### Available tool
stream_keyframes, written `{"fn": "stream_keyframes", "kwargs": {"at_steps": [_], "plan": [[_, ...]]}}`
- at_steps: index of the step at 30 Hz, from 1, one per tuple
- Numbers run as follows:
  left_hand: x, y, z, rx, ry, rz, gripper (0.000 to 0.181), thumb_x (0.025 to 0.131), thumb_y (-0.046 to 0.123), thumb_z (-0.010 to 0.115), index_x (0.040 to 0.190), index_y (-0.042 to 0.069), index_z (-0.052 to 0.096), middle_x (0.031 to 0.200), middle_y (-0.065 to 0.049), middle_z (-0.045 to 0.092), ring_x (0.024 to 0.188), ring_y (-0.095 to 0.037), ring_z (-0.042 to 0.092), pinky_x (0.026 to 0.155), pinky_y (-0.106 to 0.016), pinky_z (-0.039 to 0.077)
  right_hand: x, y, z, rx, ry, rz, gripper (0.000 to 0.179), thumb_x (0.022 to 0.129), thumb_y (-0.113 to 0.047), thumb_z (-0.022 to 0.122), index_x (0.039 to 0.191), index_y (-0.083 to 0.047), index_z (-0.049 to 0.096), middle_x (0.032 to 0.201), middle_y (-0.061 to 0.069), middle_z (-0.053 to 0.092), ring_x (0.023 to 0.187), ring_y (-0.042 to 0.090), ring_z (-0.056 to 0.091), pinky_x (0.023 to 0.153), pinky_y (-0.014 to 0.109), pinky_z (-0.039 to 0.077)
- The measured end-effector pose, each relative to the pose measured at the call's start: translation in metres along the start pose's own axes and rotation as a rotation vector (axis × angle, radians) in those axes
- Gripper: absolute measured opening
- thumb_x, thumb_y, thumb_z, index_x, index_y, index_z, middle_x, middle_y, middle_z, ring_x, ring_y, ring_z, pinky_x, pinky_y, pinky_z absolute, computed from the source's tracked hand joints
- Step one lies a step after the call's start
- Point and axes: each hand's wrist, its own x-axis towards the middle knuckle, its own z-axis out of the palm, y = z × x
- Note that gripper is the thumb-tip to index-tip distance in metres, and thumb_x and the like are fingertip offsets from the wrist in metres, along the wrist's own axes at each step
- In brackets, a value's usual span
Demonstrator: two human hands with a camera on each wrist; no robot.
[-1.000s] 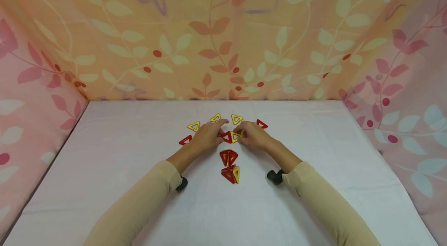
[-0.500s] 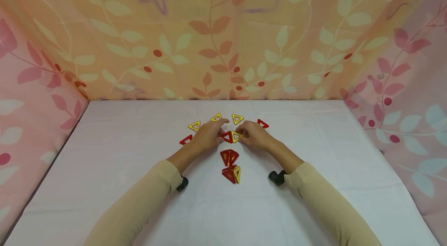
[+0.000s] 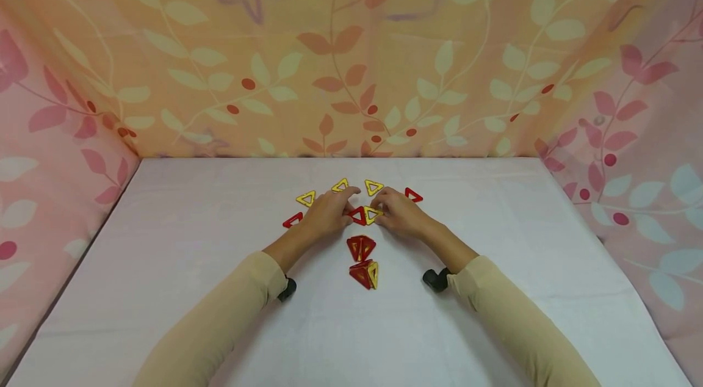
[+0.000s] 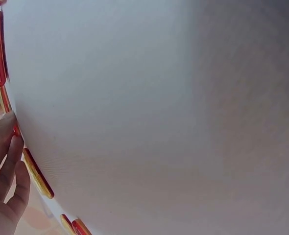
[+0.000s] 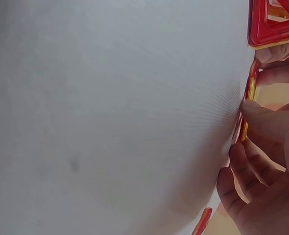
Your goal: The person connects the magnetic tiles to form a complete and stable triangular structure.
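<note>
In the head view my left hand (image 3: 328, 213) pinches a red triangular magnetic tile (image 3: 362, 214), its fingertips at the tile's left corner. From the other side my right hand (image 3: 400, 211) pinches a yellow triangular magnetic tile (image 3: 367, 215). The two tiles lie edge to edge over the white tabletop. Low at the table surface, the left fingers (image 4: 17, 142) touch the red tile's edge in the left wrist view. The right thumb (image 5: 254, 110) lies on the yellow tile (image 5: 252, 90) in the right wrist view.
Nearer the body stand a red pyramid of tiles (image 3: 354, 246) and a red and yellow pyramid (image 3: 359, 276). Around the hands lie yellow tiles (image 3: 313, 198) and red tiles (image 3: 415, 193). Patterned curtains (image 3: 340, 69) bound the white table (image 3: 192, 240) at back and sides.
</note>
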Motion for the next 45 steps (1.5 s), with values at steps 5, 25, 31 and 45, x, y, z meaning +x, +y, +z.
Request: {"fn": "stream_keyframes", "kwargs": {"at_steps": [5, 25, 31, 45], "plan": [[0.0, 0.0, 0.0, -0.006, -0.003, -0.004, 0.061, 0.086, 0.005, 0.077, 0.142, 0.011, 0.051, 0.105, -0.007, 0.074, 0.101, -0.021, 0.069, 0.096, -0.038, 0.051, 0.0, -0.001, -0.001, -0.008, -0.001, -0.01, 0.024, 0.09, -0.009, 0.073, 0.113, -0.003, 0.068, 0.108, 0.007, 0.061, 0.094, 0.021, 0.056, 0.087, 0.036, 0.05], [0.0, -0.001, 0.002, 0.015, 0.003, 0.002, 0.062, 0.086, 0.005, 0.077, 0.142, 0.01, 0.051, 0.105, -0.006, 0.074, 0.099, -0.02, 0.068, 0.094, -0.038, 0.052, 0.004, -0.015, -0.003, 0.091, -0.022, -0.14, 0.032, 0.091, -0.006, 0.071, 0.121, 0.004, 0.067, 0.093, 0.004, 0.07, 0.086, 0.016, 0.062, 0.083, 0.03, 0.054], [0.0, -0.001, 0.001, 0.019, 0.002, -0.018, 0.063, 0.086, 0.006, 0.077, 0.143, 0.012, 0.05, 0.106, -0.006, 0.073, 0.101, -0.021, 0.066, 0.094, -0.037, 0.052, 0.005, -0.018, -0.002, 0.09, -0.017, -0.12, 0.032, 0.091, -0.006, 0.071, 0.122, 0.004, 0.067, 0.095, 0.005, 0.071, 0.087, 0.016, 0.063, 0.084, 0.031, 0.055], [-0.001, -0.002, 0.001, 0.005, 0.0, -0.013, 0.062, 0.087, 0.006, 0.076, 0.142, 0.011, 0.05, 0.107, -0.006, 0.073, 0.102, -0.021, 0.067, 0.095, -0.037, 0.052, 0.003, -0.013, 0.001, 0.107, -0.001, -0.135, 0.037, 0.091, -0.008, 0.073, 0.126, 0.002, 0.066, 0.109, 0.01, 0.071, 0.096, 0.02, 0.065, 0.09, 0.035, 0.055]]}}
